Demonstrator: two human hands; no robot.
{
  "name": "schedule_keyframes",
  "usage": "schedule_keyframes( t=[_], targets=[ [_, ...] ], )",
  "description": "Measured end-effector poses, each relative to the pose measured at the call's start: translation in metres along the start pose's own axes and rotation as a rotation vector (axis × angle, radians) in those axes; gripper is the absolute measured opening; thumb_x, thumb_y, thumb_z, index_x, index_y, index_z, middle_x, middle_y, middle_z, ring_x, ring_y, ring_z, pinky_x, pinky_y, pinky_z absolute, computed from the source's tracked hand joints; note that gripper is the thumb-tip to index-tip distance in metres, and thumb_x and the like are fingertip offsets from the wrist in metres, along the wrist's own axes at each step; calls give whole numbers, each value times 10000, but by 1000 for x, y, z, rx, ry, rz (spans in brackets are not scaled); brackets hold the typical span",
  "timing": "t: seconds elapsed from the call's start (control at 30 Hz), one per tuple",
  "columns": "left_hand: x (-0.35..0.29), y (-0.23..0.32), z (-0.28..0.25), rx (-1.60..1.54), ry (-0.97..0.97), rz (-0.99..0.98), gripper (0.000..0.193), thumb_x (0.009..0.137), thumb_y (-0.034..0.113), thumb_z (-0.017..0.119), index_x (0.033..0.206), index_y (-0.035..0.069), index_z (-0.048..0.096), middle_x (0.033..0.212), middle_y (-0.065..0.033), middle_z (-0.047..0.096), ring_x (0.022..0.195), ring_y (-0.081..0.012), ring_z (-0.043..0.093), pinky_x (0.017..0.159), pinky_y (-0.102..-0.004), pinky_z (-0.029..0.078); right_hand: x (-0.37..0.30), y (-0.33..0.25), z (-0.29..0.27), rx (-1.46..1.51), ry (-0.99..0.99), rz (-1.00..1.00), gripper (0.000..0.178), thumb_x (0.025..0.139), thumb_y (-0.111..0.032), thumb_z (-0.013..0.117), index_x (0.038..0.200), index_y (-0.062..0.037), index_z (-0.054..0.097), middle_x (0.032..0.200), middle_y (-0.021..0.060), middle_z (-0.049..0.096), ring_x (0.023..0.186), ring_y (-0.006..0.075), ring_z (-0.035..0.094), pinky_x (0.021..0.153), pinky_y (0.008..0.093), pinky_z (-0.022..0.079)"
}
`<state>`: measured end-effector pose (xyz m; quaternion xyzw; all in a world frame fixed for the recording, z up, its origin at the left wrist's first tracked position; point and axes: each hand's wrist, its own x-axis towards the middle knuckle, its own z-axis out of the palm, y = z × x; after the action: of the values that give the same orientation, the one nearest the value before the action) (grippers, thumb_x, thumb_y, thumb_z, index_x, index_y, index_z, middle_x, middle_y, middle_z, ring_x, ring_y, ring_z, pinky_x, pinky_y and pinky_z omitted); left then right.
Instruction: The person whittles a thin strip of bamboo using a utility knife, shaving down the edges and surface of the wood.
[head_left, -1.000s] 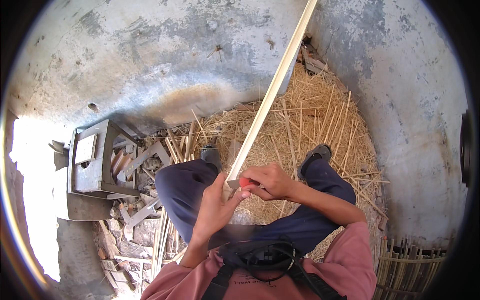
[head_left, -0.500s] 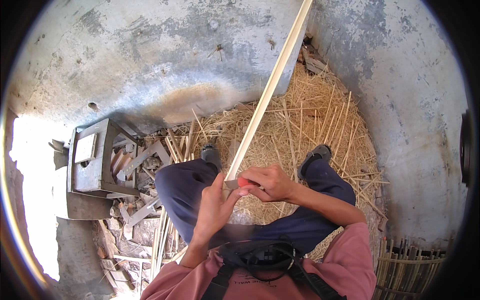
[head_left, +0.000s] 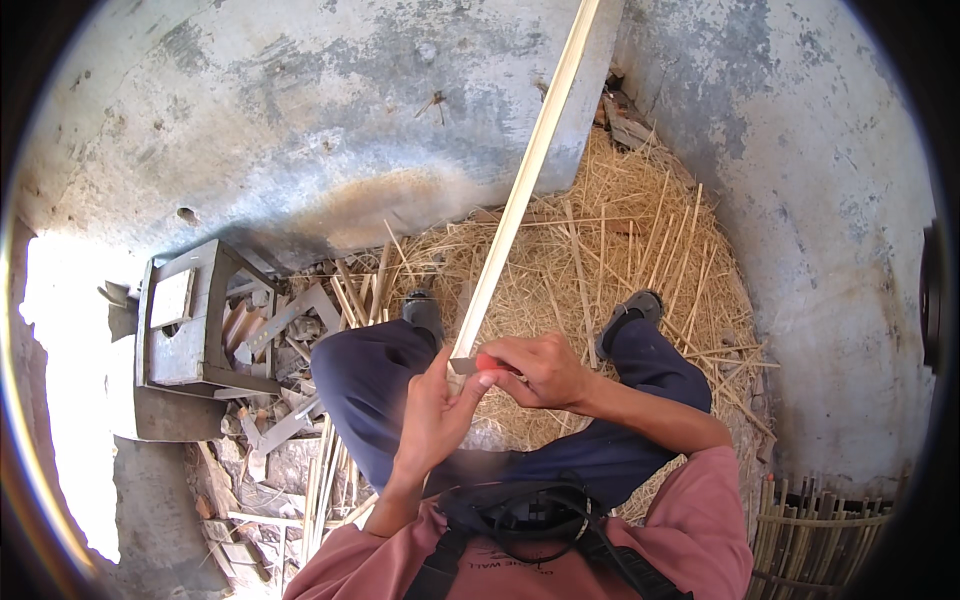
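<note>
Above the straw-covered floor (head_left: 640, 215), a red-handled blade (head_left: 463, 366) is clamped in the fingers of the right hand (head_left: 547, 372), its metal laid against a pale strip (head_left: 518, 200) gripped by the fingers of the left hand (head_left: 435, 412); along the floor's left edge, a wooden box (head_left: 190, 348) is seen.

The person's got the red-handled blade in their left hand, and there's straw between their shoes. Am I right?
Nearly! The red-handled blade is in the person's right hand, not the left hand, as the head view shows. And yes, there's straw between their shoes.
</note>
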<state>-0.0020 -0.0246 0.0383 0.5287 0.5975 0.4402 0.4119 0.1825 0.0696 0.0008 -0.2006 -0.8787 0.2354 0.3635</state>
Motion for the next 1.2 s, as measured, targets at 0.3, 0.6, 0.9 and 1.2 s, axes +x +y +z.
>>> schedule_keyframes(
  t=[0.3,0.6,0.9,1.2],
  targets=[
    [2,3,6,19,82,-2,290,1010,252,775,1042,-16,667,648,-89,641,623,-45,508,556,-299,449,7,-11,-6,-41,48,42,220,992,-255,741,1072,-53,705,803,71,728,641,246,723,539,359,553],
    [4,1,12,-67,104,-44,287,1017,259,774,1055,-18,710,659,-20,619,649,-32,478,557,-277,421,6,-13,-6,-127,89,49,232,974,-257,759,1073,-53,710,813,66,732,641,232,724,540,356,558],
    [4,0,9,-222,45,-94,290,1022,264,772,1124,-7,743,757,59,626,708,-22,471,596,-248,409,11,-12,-13,-210,86,-16,223,929,-209,788,1078,-57,724,824,48,734,649,226,722,551,336,568],
    [0,1,11,-180,43,-100,318,1048,306,741,1100,-3,689,778,99,555,678,7,413,569,-221,326,16,-6,-21,-213,156,-23,238,921,-210,802,1080,-48,731,842,57,744,656,229,726,554,334,568]
  ],
)
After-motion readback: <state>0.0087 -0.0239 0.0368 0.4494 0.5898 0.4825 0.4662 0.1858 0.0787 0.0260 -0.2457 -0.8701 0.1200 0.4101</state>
